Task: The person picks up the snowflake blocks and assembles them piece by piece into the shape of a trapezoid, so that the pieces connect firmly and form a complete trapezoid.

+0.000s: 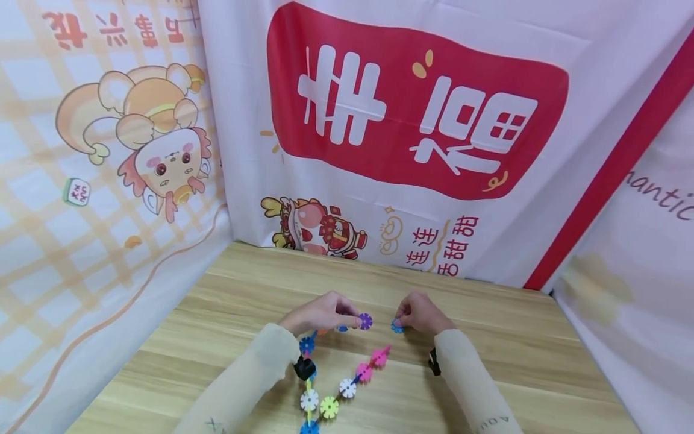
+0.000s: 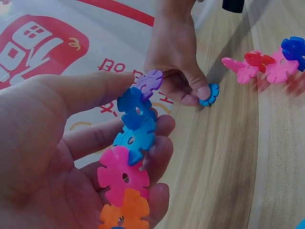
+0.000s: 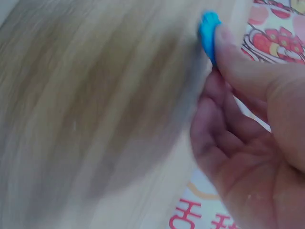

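My left hand holds the end of a chain of interlocking plastic flower discs. In the left wrist view the chain passes over the curled fingers, with a purple disc at its tip, then a blue disc, a lighter blue one, a pink one and an orange one. To the right and apart from it, my right hand pinches a single blue flower disc between thumb and fingers. The two hands face each other above the wooden table.
The chain runs down beside the left forearm, past a white disc, and bends back through a yellow disc to pink discs between the arms. Printed cloth hangs behind the table and along its sides.
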Demonstrator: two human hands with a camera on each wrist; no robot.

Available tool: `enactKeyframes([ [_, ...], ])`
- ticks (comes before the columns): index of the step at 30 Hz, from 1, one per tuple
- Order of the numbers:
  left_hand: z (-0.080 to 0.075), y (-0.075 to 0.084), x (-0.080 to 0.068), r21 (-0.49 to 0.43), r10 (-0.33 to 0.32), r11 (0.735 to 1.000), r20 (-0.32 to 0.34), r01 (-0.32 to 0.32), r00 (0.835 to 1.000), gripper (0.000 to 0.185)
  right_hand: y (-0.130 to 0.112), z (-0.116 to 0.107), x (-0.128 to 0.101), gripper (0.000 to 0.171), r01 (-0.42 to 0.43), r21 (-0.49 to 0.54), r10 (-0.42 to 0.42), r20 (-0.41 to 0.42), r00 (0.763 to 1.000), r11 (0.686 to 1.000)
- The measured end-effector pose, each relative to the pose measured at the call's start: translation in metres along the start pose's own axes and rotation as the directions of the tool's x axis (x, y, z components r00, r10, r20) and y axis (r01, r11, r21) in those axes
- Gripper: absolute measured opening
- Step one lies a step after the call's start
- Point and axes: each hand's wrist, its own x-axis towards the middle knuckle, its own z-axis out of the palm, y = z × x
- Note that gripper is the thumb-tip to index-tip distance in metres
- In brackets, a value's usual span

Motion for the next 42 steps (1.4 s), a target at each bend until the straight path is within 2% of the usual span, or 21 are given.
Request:
enactKeyframes([
  [4, 0.002, -0.001, 0.003, 0.015, 0.002, 1.0, 0.005, -0.002, 1.0, 0.02, 0.001, -0.009, -0.016, 0.01, -0.033, 0.072, 0.027, 0.079, 0.997, 0.997],
  [9, 0.004, 0.001, 0.007, 0.033, 0.021, 0.999, 0.019, -0.022, 1.0, 0.018, -0.002, -0.017, -0.032, 0.012, -0.004, 0.094, -0.004, 0.084, 0.996, 0.996],
  [14, 0.007, 0.002, 0.009, 0.039, 0.039, 0.998, 0.031, -0.04, 0.999, 0.016, -0.008, -0.018, -0.046, 0.012, 0.02, 0.127, -0.024, 0.028, 0.999, 0.992],
  [22, 0.009, -0.001, 0.013, 0.058, 0.04, 0.997, 0.021, -0.041, 0.999, 0.013, -0.023, -0.006, -0.061, 0.006, 0.128, 0.208, -0.111, -0.087, 0.99, 0.97],
  [25, 0.01, 0.0, 0.013, 0.065, 0.048, 0.997, 0.011, -0.048, 0.999, 0.011, -0.029, -0.001, -0.064, 0.005, 0.176, 0.199, -0.149, -0.144, 0.978, 0.964],
  [32, 0.012, 0.0, 0.012, 0.071, 0.058, 0.996, -0.01, -0.057, 0.998, 0.008, -0.041, 0.009, -0.063, 0.007, 0.324, 0.135, -0.285, -0.248, 0.926, 0.936],
  [42, 0.012, -0.004, 0.012, 0.083, 0.079, 0.994, -0.019, -0.077, 0.997, 0.005, -0.049, 0.017, -0.058, 0.009, 0.387, 0.099, -0.346, -0.287, 0.893, 0.917],
])
